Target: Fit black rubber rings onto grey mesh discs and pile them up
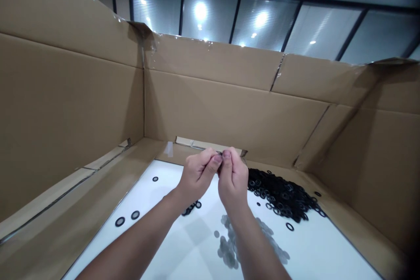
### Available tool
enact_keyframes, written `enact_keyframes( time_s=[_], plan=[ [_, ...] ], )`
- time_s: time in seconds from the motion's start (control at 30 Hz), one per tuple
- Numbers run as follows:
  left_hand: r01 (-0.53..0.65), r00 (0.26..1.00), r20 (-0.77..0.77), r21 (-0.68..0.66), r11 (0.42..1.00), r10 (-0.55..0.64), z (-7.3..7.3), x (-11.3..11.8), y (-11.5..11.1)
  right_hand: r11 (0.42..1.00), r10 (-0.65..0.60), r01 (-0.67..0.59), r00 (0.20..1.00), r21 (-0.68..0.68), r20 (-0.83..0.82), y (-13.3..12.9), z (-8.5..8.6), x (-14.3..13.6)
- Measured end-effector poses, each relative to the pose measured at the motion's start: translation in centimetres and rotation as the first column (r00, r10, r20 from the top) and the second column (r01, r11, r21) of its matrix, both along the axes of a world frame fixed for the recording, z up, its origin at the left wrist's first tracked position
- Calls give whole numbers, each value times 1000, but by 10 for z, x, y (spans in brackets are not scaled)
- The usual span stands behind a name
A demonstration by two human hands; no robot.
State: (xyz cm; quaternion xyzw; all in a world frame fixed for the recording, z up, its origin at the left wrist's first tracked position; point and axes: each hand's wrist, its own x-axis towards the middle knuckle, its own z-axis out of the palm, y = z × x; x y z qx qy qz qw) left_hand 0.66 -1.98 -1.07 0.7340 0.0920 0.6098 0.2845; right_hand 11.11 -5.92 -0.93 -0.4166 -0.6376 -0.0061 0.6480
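Both of my hands meet above the far part of a white board (183, 245), thumbs side by side. My left hand (198, 170) is closed, its thumb and fingers pinching something small and dark, mostly hidden. My right hand (233, 177) is closed too, pinched at the same spot against the left fingertips. What they hold is too covered to name. A heap of black rings (285, 194) lies to the right of my hands. Below my right wrist, grey translucent discs (228, 251) are spread on the board, partly hidden by my right forearm.
Cardboard walls (210, 109) surround the board on the left, far and right sides. Rings with grey centres (120, 222) lie at the left. A small dark group of rings (190, 208) sits beside my left forearm. A single black ring (289, 226) lies near the heap.
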Motion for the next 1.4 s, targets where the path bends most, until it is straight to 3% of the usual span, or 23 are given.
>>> enact_keyframes(
  time_s=[0.13,0.27,0.37,0.57,0.9,1.03,1.17,1.23,1.33,1.4],
  plan=[
    [-19,1000,-6,-26,999,19,-1,1,-1,999,27,-26,999,21,-28,-1,-1,-1],
    [-3,999,32,-69,998,5,-3,6,-3,999,-30,31,999,21,-41,-2,0,-3],
    [-13,999,37,-50,999,15,-3,7,-5,1000,19,-19,996,4,-84,-3,-1,-5],
    [91,995,57,-152,984,-83,-4,6,1,999,23,-26,995,-32,-96,2,-2,-2],
    [263,964,140,-370,891,-226,5,4,8,956,251,-274,950,-106,-187,7,5,6],
    [258,962,-11,-280,925,-272,9,-4,9,975,155,-164,985,-150,-69,2,11,19],
    [252,948,-135,-238,938,-289,16,-19,12,964,195,-151,960,-217,200,-7,19,29],
    [199,950,-201,-197,960,-239,18,-23,13,970,175,-133,963,-204,203,-7,19,24],
    [-32,985,-170,-65,997,20,17,-21,10,982,107,-92,991,-167,84,-4,12,9],
    [-179,978,-110,8,984,179,13,-15,8,989,77,-75,997,-124,12,-2,7,0]
  ],
)
